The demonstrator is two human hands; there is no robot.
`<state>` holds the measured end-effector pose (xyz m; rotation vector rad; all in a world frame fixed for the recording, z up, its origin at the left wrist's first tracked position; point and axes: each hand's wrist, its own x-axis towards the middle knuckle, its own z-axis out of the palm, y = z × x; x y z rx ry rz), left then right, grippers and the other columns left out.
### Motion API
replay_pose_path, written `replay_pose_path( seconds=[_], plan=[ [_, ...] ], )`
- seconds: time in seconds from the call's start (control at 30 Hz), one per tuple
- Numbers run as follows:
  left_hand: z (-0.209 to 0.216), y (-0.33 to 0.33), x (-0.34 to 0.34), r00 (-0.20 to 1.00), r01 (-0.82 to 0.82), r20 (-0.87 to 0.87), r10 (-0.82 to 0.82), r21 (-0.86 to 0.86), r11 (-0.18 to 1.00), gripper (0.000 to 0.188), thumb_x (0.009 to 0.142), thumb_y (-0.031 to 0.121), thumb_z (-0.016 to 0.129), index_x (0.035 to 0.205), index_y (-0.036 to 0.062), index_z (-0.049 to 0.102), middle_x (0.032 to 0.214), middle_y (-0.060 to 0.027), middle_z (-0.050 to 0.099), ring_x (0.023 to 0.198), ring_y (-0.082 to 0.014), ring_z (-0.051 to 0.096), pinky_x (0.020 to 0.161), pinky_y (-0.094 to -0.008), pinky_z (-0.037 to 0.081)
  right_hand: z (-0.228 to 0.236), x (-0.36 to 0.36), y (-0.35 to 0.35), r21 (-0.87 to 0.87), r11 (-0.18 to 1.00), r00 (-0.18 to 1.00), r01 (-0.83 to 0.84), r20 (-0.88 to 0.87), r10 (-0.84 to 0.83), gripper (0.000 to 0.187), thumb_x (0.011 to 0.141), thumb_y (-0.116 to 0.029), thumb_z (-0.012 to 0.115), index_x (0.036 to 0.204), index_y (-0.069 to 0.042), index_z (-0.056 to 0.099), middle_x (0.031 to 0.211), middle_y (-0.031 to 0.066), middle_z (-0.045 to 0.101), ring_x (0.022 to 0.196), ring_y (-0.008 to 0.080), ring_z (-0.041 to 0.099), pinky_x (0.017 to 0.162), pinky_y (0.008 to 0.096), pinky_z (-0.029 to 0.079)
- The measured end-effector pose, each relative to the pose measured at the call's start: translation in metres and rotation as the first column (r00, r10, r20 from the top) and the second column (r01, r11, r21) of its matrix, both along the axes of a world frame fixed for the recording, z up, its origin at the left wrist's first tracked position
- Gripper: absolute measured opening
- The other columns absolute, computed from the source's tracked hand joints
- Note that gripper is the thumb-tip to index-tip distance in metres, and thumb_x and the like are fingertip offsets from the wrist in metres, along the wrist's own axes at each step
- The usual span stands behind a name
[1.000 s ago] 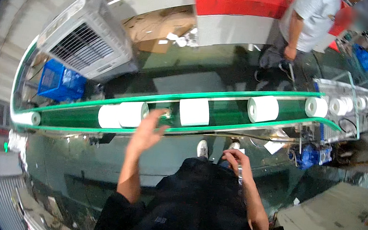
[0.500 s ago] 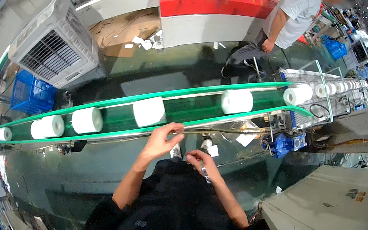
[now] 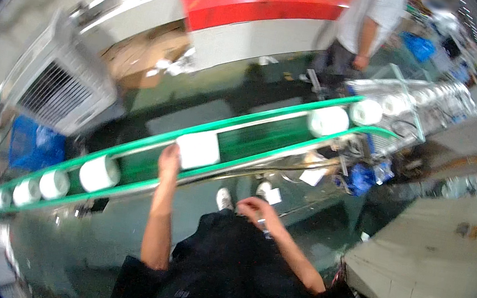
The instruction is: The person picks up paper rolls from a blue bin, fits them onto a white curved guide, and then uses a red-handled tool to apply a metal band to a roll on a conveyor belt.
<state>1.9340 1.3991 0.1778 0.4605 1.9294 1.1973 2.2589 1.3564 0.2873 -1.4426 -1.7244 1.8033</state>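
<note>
A green conveyor belt runs across in front of me, carrying several white paper rolls. My left hand is at the left end of a wide white roll in the middle of the belt. Its fingers look stretched out along that end, though motion blurs them. Close to my body, above my shoes, is my right hand with its fingers curled in. Whether something small lies inside them is hidden. More rolls lie to the left, among them a white roll, and one white roll to the right.
A person stands beyond the belt. At the left are a white air cooler and a blue crate. A blue motor sits under the belt's right end. A pale cabinet is at my right.
My left hand has gone left and forward, from the belt's near edge to the middle roll. Rolls at the right have shifted left along the belt. The view has turned slightly; my right hand stays curled.
</note>
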Motion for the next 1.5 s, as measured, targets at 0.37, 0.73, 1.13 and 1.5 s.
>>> replay_pose_path(
  seconds=[0.37, 0.73, 1.13, 1.5],
  plan=[
    [0.115, -0.048, 0.002, 0.926, -0.174, 0.375, -0.045, 0.529, 0.83, 0.042, 0.093, 0.02, 0.05, 0.128, -0.0041, 0.048, 0.123, -0.0206, 0.055, 0.109, -0.0324, 0.058, 0.098, -0.0464, 0.047, 0.0, -0.002, 0.013, 0.166, 0.986, 0.983, 0.008, -0.181, 0.023, 0.036, 0.089, -0.03, 0.066, 0.113, -0.005, 0.06, 0.101, 0.0066, 0.063, 0.09, 0.0138, 0.059, 0.075, 0.029, 0.048],
    [0.182, -0.027, 0.111, 0.472, -0.364, 0.842, -0.26, 0.455, 0.813, 0.041, 0.095, 0.044, 0.049, 0.111, 0.007, 0.058, 0.097, -0.0055, 0.065, 0.089, -0.0159, 0.062, 0.076, -0.0326, 0.052, 0.122, -0.036, 0.048, 0.793, 0.602, 0.989, 0.092, -0.144, 0.038, 0.112, 0.052, -0.046, 0.089, 0.14, -0.002, 0.035, 0.136, 0.0196, 0.044, 0.124, 0.0327, 0.047, 0.099, 0.0417, 0.042],
    [0.184, -0.038, 0.109, 0.557, -0.345, 0.811, -0.181, 0.424, 0.838, 0.053, 0.093, 0.052, 0.048, 0.119, 0.0065, 0.055, 0.107, -0.0077, 0.062, 0.095, -0.0211, 0.06, 0.084, -0.036, 0.051, 0.133, -0.057, 0.054, 0.792, 0.606, 0.977, 0.081, -0.184, 0.11, 0.107, 0.055, -0.05, 0.086, 0.136, 0.001, 0.039, 0.131, 0.0209, 0.045, 0.121, 0.034, 0.05, 0.096, 0.0398, 0.046],
    [0.233, -0.038, 0.096, 0.771, -0.449, 0.637, 0.024, 0.517, 0.729, 0.065, 0.093, 0.061, 0.036, 0.123, 0.0067, 0.052, 0.113, -0.0098, 0.061, 0.104, -0.0208, 0.06, 0.09, -0.0372, 0.049, 0.151, -0.084, 0.058, 0.42, 0.894, 0.766, 0.155, -0.623, 0.159, 0.057, 0.082, -0.011, 0.062, 0.136, -0.005, 0.043, 0.132, 0.0165, 0.046, 0.118, 0.027, 0.05, 0.096, 0.0359, 0.042]
  ],
)
